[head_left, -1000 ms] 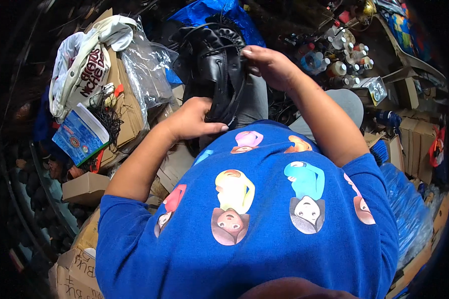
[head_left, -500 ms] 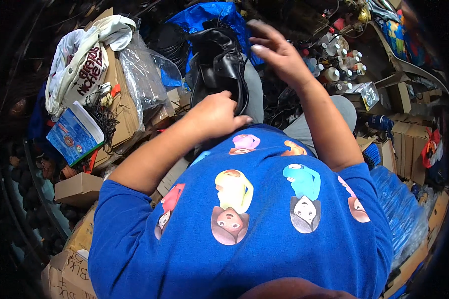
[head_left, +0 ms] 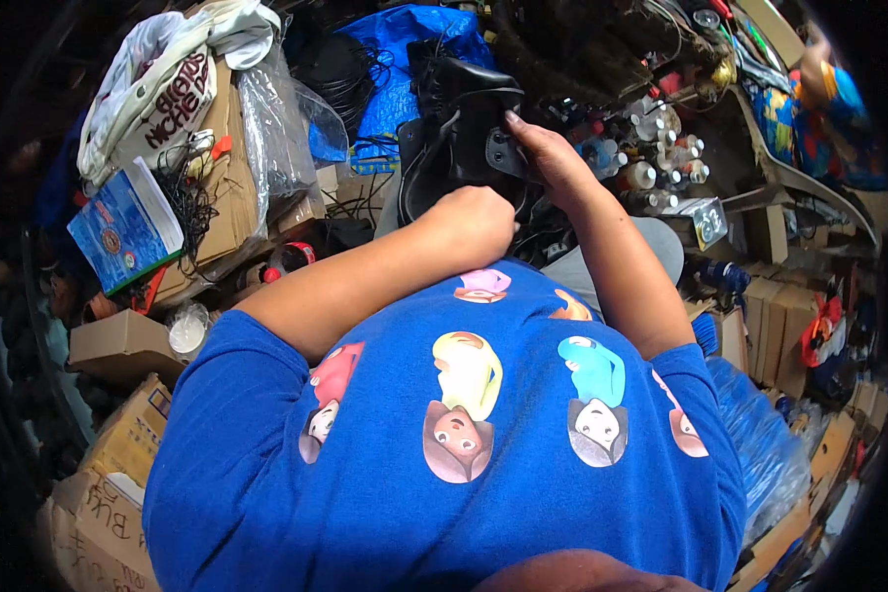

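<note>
A black leather boot (head_left: 501, 150) lies between my hands at the top middle, over my lap, with its dark opening towards me and an eyelet flap on its right side. My left hand (head_left: 474, 222) is closed, its fingers curled at the boot's near edge; the fingertips are hidden. From the right, my right hand (head_left: 555, 163) grips the boot's side. Its thumb presses the flap and its other fingers are out of sight behind the leather. Beyond the boot, a blue plastic bag (head_left: 385, 84) is spread out.
Several small bottles (head_left: 651, 163) stand to the right. A blue book (head_left: 123, 232), a white cloth (head_left: 183, 89) and flat cardboard lie left. A small box (head_left: 123, 340) sits beside my left elbow. Another person's arm (head_left: 816, 69) shows at the upper right.
My right hand has come down and left from the air onto the boot's right side. My left hand has shifted right and curled more tightly. The boot has tilted, turning its flap outward.
</note>
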Demonstrator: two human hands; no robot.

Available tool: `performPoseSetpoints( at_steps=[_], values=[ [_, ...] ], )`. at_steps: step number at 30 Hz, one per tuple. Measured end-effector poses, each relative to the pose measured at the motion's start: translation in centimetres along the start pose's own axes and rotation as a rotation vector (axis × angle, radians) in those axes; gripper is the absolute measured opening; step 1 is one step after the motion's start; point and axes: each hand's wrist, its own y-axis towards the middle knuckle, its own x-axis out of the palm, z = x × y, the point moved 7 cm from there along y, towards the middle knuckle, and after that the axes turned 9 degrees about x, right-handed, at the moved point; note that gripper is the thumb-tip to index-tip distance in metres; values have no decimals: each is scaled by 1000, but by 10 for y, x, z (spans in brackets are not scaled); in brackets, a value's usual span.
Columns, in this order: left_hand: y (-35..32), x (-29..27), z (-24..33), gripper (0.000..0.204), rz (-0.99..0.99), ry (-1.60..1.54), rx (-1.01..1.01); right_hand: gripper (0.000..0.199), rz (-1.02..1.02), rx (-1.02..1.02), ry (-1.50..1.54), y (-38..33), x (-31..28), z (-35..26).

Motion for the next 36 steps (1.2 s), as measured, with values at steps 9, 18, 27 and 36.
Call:
performPoseSetpoints(
  at_steps=[9,18,27,36],
  values=[
    [-76,-87,5,30,908,-32,400,14,145,-223,726,-13,-32,-16],
    [-25,-6,-145,49,614,-1618,-298,17,-80,-502,752,-46,13,-58],
    [-18,-101,-97,28,773,-872,144,17,-44,-493,769,-47,24,-53],
    [16,-127,-76,21,441,-1044,315,23,-97,-543,659,-54,36,-61]
  ],
)
